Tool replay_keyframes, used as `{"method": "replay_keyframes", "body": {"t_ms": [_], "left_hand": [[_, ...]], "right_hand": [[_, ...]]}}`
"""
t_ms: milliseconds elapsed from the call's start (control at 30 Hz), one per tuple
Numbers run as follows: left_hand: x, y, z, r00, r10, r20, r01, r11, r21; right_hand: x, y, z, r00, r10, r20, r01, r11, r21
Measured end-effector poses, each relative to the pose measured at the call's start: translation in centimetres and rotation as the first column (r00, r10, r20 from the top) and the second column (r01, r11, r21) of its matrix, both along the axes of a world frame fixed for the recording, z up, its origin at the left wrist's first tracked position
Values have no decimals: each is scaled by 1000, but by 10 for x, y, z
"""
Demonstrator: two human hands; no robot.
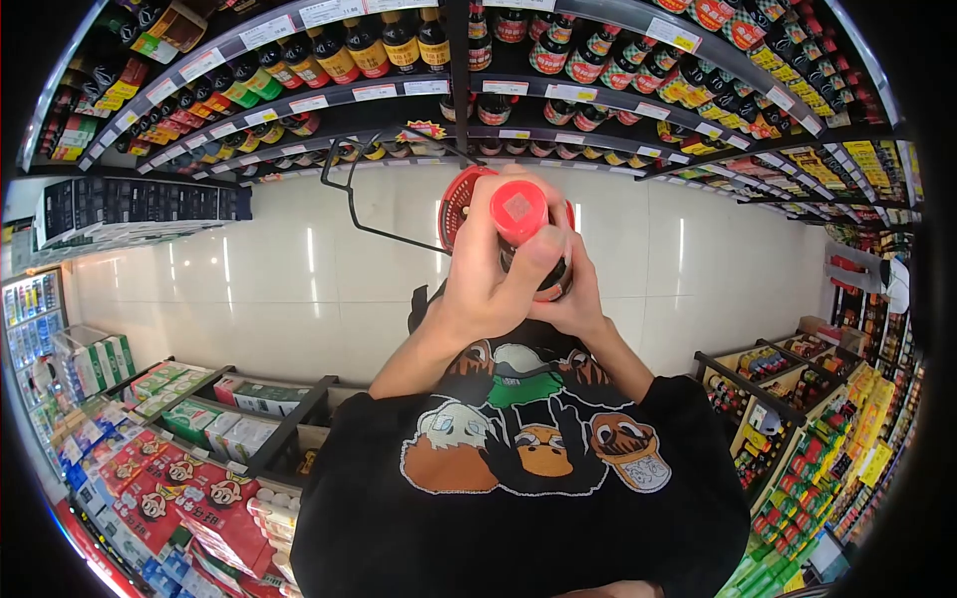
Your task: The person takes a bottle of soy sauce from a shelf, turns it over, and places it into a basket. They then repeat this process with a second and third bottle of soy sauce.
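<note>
A dark bottle with a red cap (519,210) is held upright in front of my chest, its cap toward the camera. A pale square mark shows on top of the cap. My left hand (490,274) is closed around the upper part of the bottle, with the thumb across the near side. My right hand (580,294) wraps the other side, lower down. Most of the label and body is hidden by my fingers. Behind and below my hands is a red perforated shopping basket (460,206), partly covered, with a black handle (351,191) out to the left.
Shelves of sauce bottles (374,45) curve across the front, with price tags (374,92) on their edges. Stacked dark cartons (150,214) stand at left. Boxed goods (179,488) fill the rear left, racks (788,389) the rear right. Pale tile floor (289,289) lies between.
</note>
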State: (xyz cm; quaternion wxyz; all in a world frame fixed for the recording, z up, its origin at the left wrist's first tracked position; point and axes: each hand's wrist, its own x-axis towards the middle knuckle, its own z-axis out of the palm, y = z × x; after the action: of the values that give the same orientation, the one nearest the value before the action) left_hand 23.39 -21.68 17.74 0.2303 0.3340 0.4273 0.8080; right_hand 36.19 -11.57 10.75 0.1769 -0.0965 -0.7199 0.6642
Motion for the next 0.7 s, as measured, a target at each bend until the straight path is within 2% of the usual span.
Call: {"method": "replay_keyframes", "body": {"t_ms": [67, 100, 133, 167, 200, 233, 267, 333, 400, 533, 700], "left_hand": [[-1, -1, -3, 981, 28, -193, -25, 999, 21], [5, 0, 7, 994, 41, -99, -35, 998, 57], [5, 1, 9, 995, 40, -95, -35, 998, 55], [4, 2, 8, 969, 39, -244, -15, 995, 100], [3, 3, 9, 921, 44, -387, 13, 990, 142], [5, 6, 11, 892, 92, -442, -17, 985, 171], [4, 5, 13, 896, 90, -435, -19, 986, 165], [5, 2, 14, 869, 74, -490, -2, 989, 147], [6, 5, 10, 881, 82, -466, 0, 985, 172], [7, 9, 5, 886, 111, -450, -10, 975, 221], [5, 8, 5, 885, 112, -451, -10, 975, 224]], "right_hand": [[-3, -2, -7, 1000, -29, -9, 29, 999, 41], [-4, -2, -14, 998, -40, -56, 43, 998, 54], [-6, -1, -20, 994, -49, -102, 56, 996, 66], [-9, 4, -24, 989, 11, -149, 18, 981, 191], [-13, 4, -24, 990, 9, -142, 18, 982, 188], [-18, 3, -22, 977, 24, -210, 15, 983, 184], [-20, 2, -20, 960, 39, -276, 12, 984, 179], [-19, 1, -17, 964, 9, -265, 23, 992, 120], [-18, 5, -14, 980, 0, -201, 50, 968, 245], [-19, 3, -17, 980, -2, -198, 36, 985, 168], [-21, 2, -18, 979, -29, -204, 69, 979, 191]]}}
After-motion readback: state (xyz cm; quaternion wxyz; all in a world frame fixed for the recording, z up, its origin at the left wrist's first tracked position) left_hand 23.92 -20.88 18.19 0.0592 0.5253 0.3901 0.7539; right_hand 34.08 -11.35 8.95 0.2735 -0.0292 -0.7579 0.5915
